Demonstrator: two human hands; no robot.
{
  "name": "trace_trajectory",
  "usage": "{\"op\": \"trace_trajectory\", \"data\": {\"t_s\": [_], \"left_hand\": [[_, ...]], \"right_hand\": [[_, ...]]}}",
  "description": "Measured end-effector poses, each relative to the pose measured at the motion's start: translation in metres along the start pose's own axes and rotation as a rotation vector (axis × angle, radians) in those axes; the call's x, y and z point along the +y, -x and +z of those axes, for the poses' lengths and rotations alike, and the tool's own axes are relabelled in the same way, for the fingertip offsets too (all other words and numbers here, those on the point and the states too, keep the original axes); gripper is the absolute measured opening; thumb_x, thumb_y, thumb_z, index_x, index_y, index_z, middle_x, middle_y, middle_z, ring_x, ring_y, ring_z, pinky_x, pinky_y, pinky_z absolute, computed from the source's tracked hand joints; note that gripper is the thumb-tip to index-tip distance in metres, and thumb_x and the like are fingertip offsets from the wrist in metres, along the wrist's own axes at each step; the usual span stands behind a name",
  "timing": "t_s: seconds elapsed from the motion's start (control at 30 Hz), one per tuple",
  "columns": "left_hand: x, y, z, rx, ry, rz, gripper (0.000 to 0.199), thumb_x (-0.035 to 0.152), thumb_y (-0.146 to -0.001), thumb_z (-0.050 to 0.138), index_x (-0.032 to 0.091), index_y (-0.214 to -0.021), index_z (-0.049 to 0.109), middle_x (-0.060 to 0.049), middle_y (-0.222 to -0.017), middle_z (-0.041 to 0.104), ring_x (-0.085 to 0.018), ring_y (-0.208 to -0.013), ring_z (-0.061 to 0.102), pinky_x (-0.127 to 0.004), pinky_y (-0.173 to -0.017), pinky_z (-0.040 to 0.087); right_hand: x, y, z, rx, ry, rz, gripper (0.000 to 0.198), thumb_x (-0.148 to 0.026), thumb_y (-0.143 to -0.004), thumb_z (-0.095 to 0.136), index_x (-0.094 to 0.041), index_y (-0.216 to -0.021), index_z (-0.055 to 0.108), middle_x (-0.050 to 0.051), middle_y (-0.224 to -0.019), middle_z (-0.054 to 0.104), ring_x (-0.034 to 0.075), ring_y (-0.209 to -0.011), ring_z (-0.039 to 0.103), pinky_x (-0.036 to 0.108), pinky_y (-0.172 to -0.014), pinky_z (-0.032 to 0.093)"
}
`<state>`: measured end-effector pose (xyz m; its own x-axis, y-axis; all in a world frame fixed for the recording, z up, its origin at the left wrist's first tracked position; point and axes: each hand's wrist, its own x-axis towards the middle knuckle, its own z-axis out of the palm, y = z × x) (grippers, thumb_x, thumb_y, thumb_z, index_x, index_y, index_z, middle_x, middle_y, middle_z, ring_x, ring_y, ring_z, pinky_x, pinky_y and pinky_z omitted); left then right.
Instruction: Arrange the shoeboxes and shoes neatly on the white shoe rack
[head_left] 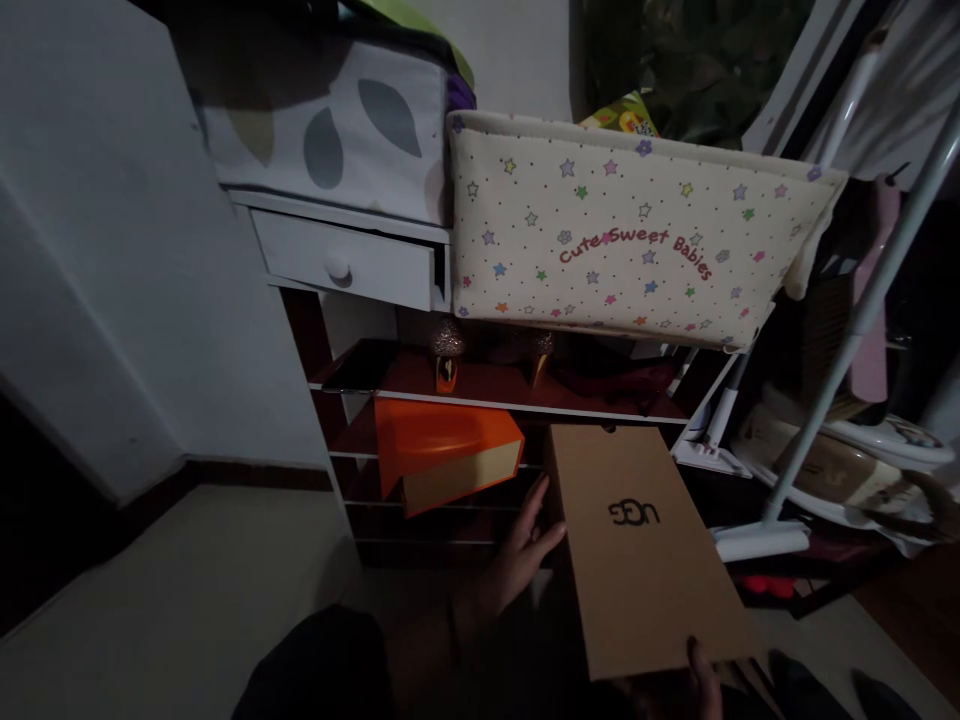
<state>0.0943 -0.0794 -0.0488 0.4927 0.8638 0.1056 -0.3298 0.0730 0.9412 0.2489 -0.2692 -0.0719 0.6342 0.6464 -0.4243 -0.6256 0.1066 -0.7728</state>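
Brown box (pixel 660 590) gripped by the right hand (pixel 705 683), left hand (pixel 523 555) at its side
Right thumb lies over the near edge; the left thumb and fingers spread wide against the left side. It sits before the shelves (pixel 487 378), right of an orange box (pixel 442 430).

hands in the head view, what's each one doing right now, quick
Left hand: open, set against the left side of the UGG box.
Right hand: holding the box's near edge, thumb on top.
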Motion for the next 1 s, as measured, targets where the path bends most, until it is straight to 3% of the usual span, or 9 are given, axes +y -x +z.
{"op": "trace_trajectory", "data": {"t_s": [0.2, 0.37, 0.63, 0.83, 0.9, 1.0], "left_hand": [[0.006, -0.001, -0.002, 0.014, -0.011, 0.048, 0.08, 0.054, -0.091, 0.076, 0.029, -0.162, 0.05, -0.005, -0.18, 0.026, -0.03, -0.169, 0.015, -0.047, -0.139, 0.012], [0.004, -0.007, -0.006, 0.012, -0.054, 0.071, 0.084, 0.061, -0.093, 0.07, 0.025, -0.165, 0.045, -0.006, -0.182, 0.022, -0.027, -0.17, 0.014, -0.045, -0.139, 0.011], [0.001, 0.002, -0.002, -0.009, -0.114, 0.087, 0.083, 0.055, -0.098, 0.067, 0.034, -0.17, 0.033, 0.001, -0.184, 0.011, -0.026, -0.171, 0.003, -0.047, -0.139, 0.009], [0.002, -0.004, -0.006, 0.042, -0.145, 0.109, 0.082, 0.058, -0.098, 0.065, 0.032, -0.17, 0.035, -0.001, -0.184, 0.013, -0.027, -0.171, 0.004, -0.047, -0.139, 0.007], [0.004, -0.005, -0.006, 0.067, -0.131, 0.109, 0.081, 0.059, -0.097, 0.065, 0.033, -0.169, 0.038, 0.0, -0.184, 0.013, -0.028, -0.171, 0.004, -0.047, -0.139, 0.009], [0.004, -0.005, -0.006, 0.093, -0.111, 0.125, 0.079, 0.059, -0.096, 0.067, 0.033, -0.167, 0.041, 0.0, -0.184, 0.013, -0.029, -0.171, 0.004, -0.045, -0.139, 0.011]], "right_hand": [[-0.007, -0.014, 0.041, -0.14, -0.162, 0.018, 0.084, -0.065, -0.073, 0.09, -0.048, -0.147, 0.055, 0.0, -0.14, 0.069, 0.031, -0.123, 0.069, 0.057, -0.098, 0.065], [-0.023, -0.03, 0.069, -0.184, -0.116, -0.019, 0.083, -0.064, -0.068, 0.094, -0.043, -0.141, 0.06, 0.0, -0.141, 0.067, 0.033, -0.131, 0.062, 0.052, -0.091, 0.066], [-0.045, -0.048, 0.076, -0.283, -0.006, 0.084, 0.076, -0.069, -0.07, 0.089, -0.034, -0.133, 0.065, 0.006, -0.144, 0.067, 0.033, -0.126, 0.065, 0.05, -0.089, 0.062], [-0.035, -0.051, 0.093, -0.281, 0.031, 0.027, 0.068, -0.066, -0.073, 0.092, -0.025, -0.121, 0.066, 0.005, -0.111, 0.075, 0.025, -0.1, 0.072, 0.04, -0.08, 0.062], [-0.031, -0.048, 0.099, -0.318, 0.036, 0.006, 0.062, -0.06, -0.072, 0.095, -0.026, -0.115, 0.066, 0.003, -0.11, 0.076, 0.024, -0.103, 0.072, 0.037, -0.079, 0.061], [-0.029, -0.043, 0.104, -0.401, 0.138, 0.028, 0.069, -0.054, -0.071, 0.098, -0.03, -0.126, 0.064, 0.004, -0.123, 0.077, 0.027, -0.114, 0.072, 0.034, -0.076, 0.059]]}}
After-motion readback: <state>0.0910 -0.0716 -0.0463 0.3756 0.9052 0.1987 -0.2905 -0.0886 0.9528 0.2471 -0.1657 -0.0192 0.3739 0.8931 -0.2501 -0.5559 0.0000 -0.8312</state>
